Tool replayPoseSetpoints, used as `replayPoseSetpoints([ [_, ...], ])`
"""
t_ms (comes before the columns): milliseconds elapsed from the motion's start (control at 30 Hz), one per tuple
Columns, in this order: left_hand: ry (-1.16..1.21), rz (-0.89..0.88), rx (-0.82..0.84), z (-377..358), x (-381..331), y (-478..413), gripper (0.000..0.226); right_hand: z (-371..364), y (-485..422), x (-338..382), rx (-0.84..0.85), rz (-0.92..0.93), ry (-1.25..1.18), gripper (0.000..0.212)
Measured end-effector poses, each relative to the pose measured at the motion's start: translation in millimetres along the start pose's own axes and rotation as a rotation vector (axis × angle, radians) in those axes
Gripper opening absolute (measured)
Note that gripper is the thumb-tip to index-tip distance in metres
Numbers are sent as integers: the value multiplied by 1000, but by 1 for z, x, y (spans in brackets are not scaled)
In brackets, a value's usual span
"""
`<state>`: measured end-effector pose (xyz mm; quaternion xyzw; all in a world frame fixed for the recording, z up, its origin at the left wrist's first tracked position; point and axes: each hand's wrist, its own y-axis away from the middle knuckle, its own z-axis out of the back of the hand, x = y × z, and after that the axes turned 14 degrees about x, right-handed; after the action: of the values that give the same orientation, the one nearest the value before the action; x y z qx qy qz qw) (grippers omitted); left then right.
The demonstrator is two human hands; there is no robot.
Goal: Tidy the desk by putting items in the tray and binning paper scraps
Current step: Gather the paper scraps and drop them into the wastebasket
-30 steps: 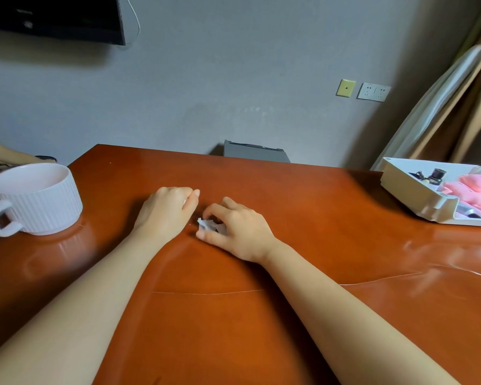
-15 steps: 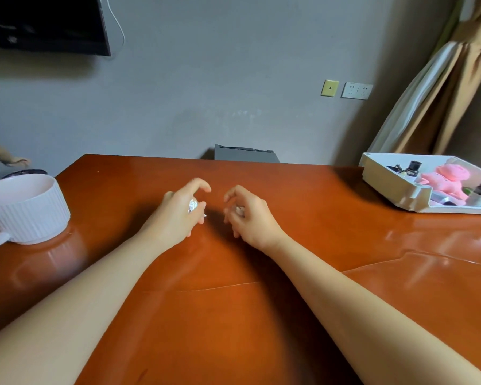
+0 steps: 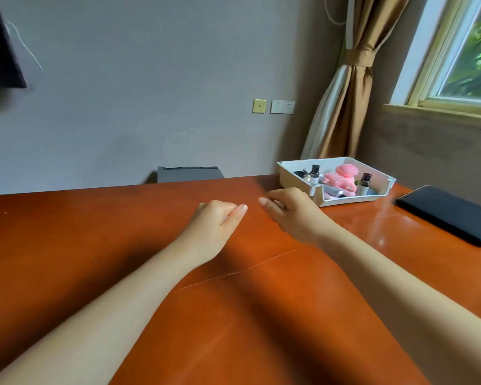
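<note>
Hovering over the desk (image 3: 122,245), the left hand (image 3: 217,220) and right hand (image 3: 295,218) are curled, thumb against fingers (image 3: 208,208); whether paper scraps are pinched inside cannot be told, since none is seen. The tray (image 3: 289,176), partly filled, stands just beside the right hand. Small scraps could be dropped from a loose pinch before the grey box (image 3: 189,173) behind the desk is reached.
</note>
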<state>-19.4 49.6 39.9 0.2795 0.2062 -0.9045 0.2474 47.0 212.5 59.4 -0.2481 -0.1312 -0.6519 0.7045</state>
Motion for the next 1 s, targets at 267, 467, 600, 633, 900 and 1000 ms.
replayPoseSetpoints([
  [267, 151, -157, 193, -89, -109, -30, 48, 65, 114, -49, -166, -271, -12, 49],
  [467, 215, -259, 346, -172, -173, -44, 49, 89, 213, -87, -189, -483, 51, 50],
  [600, 215, -338, 435, -226, -215, -42, 50, 91, 283, -124, -231, -621, 48, 47],
  [633, 218, -356, 465, -240, -226, -41, 50, 91, 300, -132, -244, -652, 34, 47],
  [900, 146, -395, 745, -352, -283, -29, 52, 68, 415, -197, -293, -912, -71, 47],
  [1000, 127, -342, 852, -400, -282, -26, 50, 43, 450, -225, -287, -1033, -153, 48],
])
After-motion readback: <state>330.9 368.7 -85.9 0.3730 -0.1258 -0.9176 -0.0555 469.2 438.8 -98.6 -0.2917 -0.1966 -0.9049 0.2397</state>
